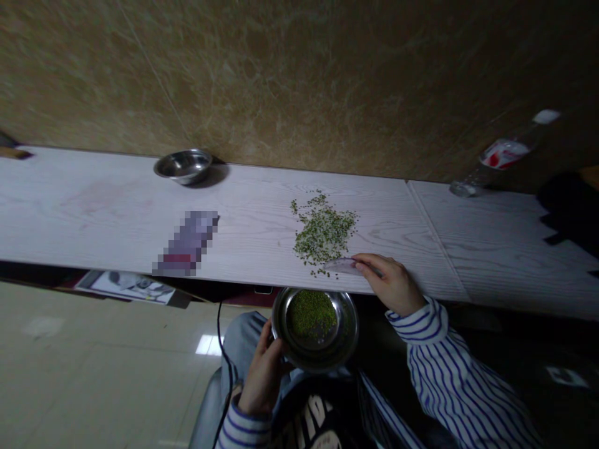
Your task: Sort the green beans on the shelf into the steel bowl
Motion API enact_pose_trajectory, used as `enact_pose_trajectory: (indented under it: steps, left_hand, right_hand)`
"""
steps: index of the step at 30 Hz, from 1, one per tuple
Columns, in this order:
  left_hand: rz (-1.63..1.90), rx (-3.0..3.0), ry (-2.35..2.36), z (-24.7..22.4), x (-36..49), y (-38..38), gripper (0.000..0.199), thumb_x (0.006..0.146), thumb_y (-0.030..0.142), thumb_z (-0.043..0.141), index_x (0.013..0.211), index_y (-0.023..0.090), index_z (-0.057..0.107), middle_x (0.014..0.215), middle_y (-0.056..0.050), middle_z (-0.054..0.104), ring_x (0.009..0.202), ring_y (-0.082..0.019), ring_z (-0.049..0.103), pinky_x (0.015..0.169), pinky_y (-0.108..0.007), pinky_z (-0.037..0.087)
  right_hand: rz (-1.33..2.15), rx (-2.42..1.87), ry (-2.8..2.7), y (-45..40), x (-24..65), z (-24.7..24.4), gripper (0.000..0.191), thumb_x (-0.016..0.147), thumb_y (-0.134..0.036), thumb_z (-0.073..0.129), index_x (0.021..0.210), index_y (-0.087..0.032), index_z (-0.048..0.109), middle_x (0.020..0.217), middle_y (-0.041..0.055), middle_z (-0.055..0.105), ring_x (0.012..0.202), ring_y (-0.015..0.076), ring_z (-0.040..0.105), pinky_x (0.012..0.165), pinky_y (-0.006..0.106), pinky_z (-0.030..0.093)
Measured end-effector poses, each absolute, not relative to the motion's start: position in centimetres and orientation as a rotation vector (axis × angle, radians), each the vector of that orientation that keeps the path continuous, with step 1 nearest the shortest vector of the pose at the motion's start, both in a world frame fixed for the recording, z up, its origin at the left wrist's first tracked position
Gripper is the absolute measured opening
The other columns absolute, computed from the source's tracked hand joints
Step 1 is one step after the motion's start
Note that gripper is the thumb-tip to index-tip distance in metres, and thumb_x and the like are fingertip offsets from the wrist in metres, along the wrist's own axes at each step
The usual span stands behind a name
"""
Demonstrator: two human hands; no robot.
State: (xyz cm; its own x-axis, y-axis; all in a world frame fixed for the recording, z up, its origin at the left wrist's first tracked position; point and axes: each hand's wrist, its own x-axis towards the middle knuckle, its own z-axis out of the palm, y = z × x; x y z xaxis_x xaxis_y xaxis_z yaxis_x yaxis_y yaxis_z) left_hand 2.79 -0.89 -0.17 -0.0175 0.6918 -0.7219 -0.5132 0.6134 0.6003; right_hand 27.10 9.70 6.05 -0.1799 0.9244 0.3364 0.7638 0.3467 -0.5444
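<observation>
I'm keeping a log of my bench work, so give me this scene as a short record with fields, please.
Left hand: holding a round shiny steel bowl at its side
Bowl contents: small green grains
Right hand: holding a thin, flat, pale purplish piece at the near edge of the scattered grains
Surface: white wood-grain tabletop
Loose on it: a patch of small green scattered grains
Toward the left: a second, shallow steel bowl; a purplish pixelated item, unreadable
Toward the right: a clear bottle with a white cap
</observation>
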Motion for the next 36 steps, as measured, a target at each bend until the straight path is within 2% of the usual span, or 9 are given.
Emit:
enact_pose_trajectory:
  steps: [5,9,18,23,29,36]
  left_hand:
    - [0.962,0.169,1.264,-0.1,2.9,-0.9,0.073,0.068,0.025,0.061,0.136,0.027,0.034,0.094,-0.005,0.06,0.075,-0.016,0.054,0.066,-0.032,0.048]
    - [0.977,0.192,1.253,0.0,3.0,-0.9,0.067,0.068,0.025,0.062,0.132,0.027,0.04,0.101,-0.006,0.06,0.077,-0.016,0.055,0.066,-0.032,0.048]
    - [0.983,0.167,1.281,-0.1,3.0,-0.8,0.072,0.066,0.024,0.063,0.133,0.026,0.038,0.093,-0.005,0.063,0.074,-0.016,0.056,0.065,-0.032,0.048]
    - [0.978,0.184,1.257,0.1,3.0,-0.8,0.065,0.068,0.024,0.062,0.129,0.026,0.042,0.093,-0.004,0.063,0.073,-0.015,0.056,0.065,-0.031,0.048]
    - [0.951,0.176,1.277,0.3,3.1,-0.8,0.066,0.07,0.024,0.06,0.132,0.028,0.038,0.097,-0.005,0.062,0.076,-0.015,0.056,0.064,-0.029,0.047]
    - [0.956,0.17,1.3,0.0,3.0,-0.7,0.068,0.069,0.025,0.06,0.133,0.028,0.036,0.088,-0.003,0.061,0.073,-0.015,0.054,0.063,-0.029,0.046]
  right_hand:
    - [0.316,-1.48,-1.947,9.6,27.5,6.0,0.021,0.086,-0.026,0.05,0.099,-0.022,0.067,0.096,0.0045,0.071,0.088,0.0196,0.066,0.078,0.034,0.052]
    - [0.357,-1.467,-1.976,9.4,27.5,6.1,0.021,0.087,-0.026,0.05,0.099,-0.023,0.067,0.096,0.0037,0.071,0.089,0.0192,0.066,0.079,0.033,0.052]
    - [0.37,-1.453,-1.98,9.7,27.0,6.1,0.021,0.086,-0.025,0.05,0.098,-0.023,0.067,0.096,0.004,0.072,0.089,0.0188,0.066,0.08,0.032,0.051]
    - [0.353,-1.508,-1.9,10.5,27.8,5.5,0.023,0.086,-0.027,0.05,0.1,-0.021,0.067,0.096,0.0048,0.072,0.087,0.0191,0.066,0.078,0.032,0.052]
    - [0.361,-1.535,-1.824,10.5,28.4,5.4,0.024,0.086,-0.029,0.05,0.101,-0.021,0.067,0.098,0.0047,0.071,0.092,0.0195,0.066,0.081,0.031,0.052]
    - [0.328,-1.549,-1.788,10.3,28.6,5.5,0.024,0.086,-0.03,0.051,0.101,-0.021,0.067,0.098,0.0057,0.071,0.091,0.0199,0.066,0.077,0.03,0.053]
